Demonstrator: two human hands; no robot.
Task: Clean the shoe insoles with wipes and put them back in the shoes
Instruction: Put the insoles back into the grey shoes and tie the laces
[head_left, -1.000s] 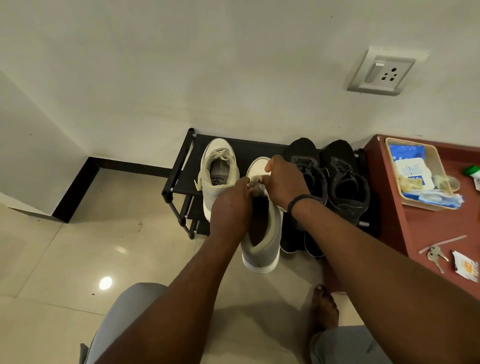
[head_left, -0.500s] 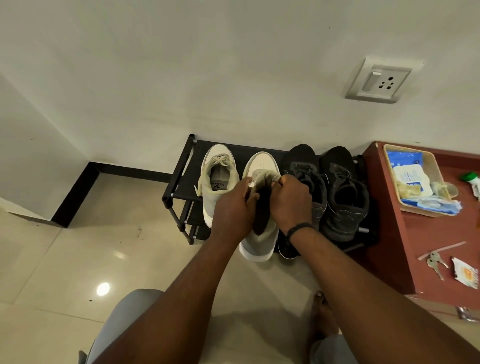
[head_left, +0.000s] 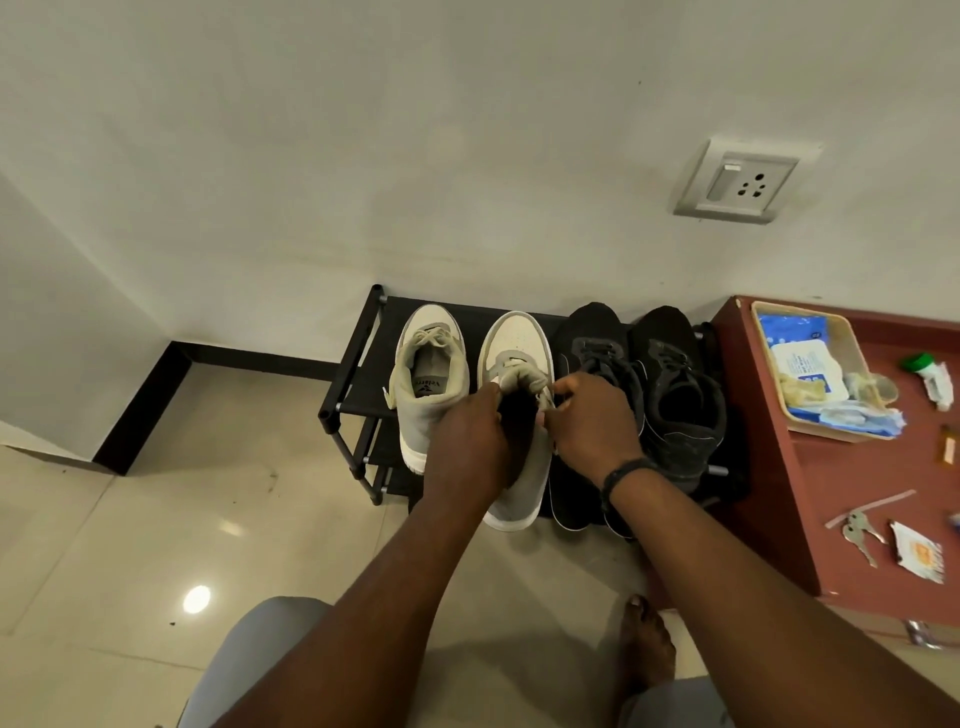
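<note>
A white and grey sneaker (head_left: 517, 343) stands on the black shoe rack (head_left: 358, 358), toe toward the wall. My left hand (head_left: 467, 441) grips the left side of its opening. My right hand (head_left: 592, 415) pinches the right side of the collar near the tongue and laces. The opening between my hands looks dark; I cannot tell whether an insole is inside. Its twin sneaker (head_left: 428, 374) sits to the left with a printed insole visible inside. A pack of wipes (head_left: 802, 361) lies in a beige tray (head_left: 852, 345) on the red table at right.
Two black sneakers (head_left: 644, 384) stand on the rack to the right of the white pair. The red table (head_left: 779, 499) also carries keys (head_left: 857, 535), a small sachet (head_left: 917, 558) and a green-capped bottle (head_left: 930, 371). A wall socket (head_left: 737, 182) is above. My bare foot (head_left: 644, 644) rests on the tiled floor.
The white sneaker has moved from the air in front of the rack down onto the rack beside its twin. Both hands stayed on its opening.
</note>
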